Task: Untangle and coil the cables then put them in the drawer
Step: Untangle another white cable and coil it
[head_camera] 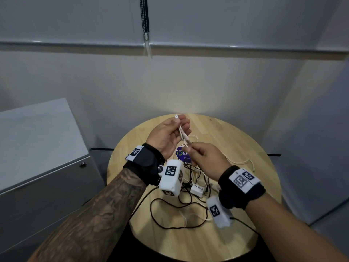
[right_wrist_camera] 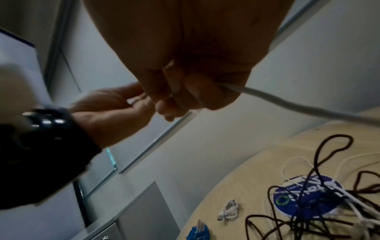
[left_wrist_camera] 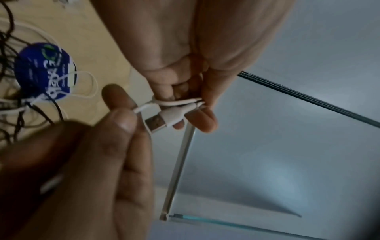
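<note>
Round wooden table (head_camera: 236, 140) against a grey wall, grey drawer cabinet (head_camera: 37, 148) off its left edge. From the head view, the left hand (head_camera: 168, 135) holds a folded white cable (head_camera: 182, 132) above the table's far half, fingers curled on it, while the right hand (head_camera: 205, 159) pinches its loose end. Tangled black and white cables (head_camera: 188, 195) sprawl mid-table over a blue sticker (head_camera: 182, 155).

Left wrist: fingers clamp the folded strands, USB plug (left_wrist_camera: 159, 121) sticking out (pretty blurry).

Right wrist: fingers are closed on the cable, and a small coiled white cable (right_wrist_camera: 230, 211) sits near the table's left edge.
</note>
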`<state>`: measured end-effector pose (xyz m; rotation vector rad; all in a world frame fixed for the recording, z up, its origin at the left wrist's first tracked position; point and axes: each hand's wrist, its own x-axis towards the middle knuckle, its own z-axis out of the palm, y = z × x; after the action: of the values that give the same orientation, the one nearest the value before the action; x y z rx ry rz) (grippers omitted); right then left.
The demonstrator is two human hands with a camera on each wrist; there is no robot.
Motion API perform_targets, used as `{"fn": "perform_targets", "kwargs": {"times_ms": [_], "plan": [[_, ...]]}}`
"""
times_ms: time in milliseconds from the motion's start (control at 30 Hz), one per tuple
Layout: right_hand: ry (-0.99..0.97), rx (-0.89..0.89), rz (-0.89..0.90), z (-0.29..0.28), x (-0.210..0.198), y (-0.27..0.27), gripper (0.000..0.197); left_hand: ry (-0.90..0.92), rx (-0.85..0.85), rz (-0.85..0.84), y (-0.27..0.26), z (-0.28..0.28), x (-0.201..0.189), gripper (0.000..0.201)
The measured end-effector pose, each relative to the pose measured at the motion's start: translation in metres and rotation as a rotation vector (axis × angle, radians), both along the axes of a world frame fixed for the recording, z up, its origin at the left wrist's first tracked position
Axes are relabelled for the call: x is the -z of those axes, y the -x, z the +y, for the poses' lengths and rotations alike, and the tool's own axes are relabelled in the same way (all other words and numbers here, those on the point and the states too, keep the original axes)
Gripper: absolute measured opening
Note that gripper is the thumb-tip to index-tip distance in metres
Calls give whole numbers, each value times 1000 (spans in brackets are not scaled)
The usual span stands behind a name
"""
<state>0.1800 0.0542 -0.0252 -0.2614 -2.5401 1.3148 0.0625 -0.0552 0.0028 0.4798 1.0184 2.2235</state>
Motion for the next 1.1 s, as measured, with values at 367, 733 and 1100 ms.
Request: {"fn": "perform_targets", "kwargs": {"times_ms": [367,733,1100], "plan": [[-30,72,274,-3,-40,-17,15,384,-17,434,-15,-10,30,24],[74,58,45,0,-4,-13,22,-25,157,7,-16,-16,-15,24],[92,7,218,-10,-41,-27,15,397,-80,599,-18,-12,19,19]]}}
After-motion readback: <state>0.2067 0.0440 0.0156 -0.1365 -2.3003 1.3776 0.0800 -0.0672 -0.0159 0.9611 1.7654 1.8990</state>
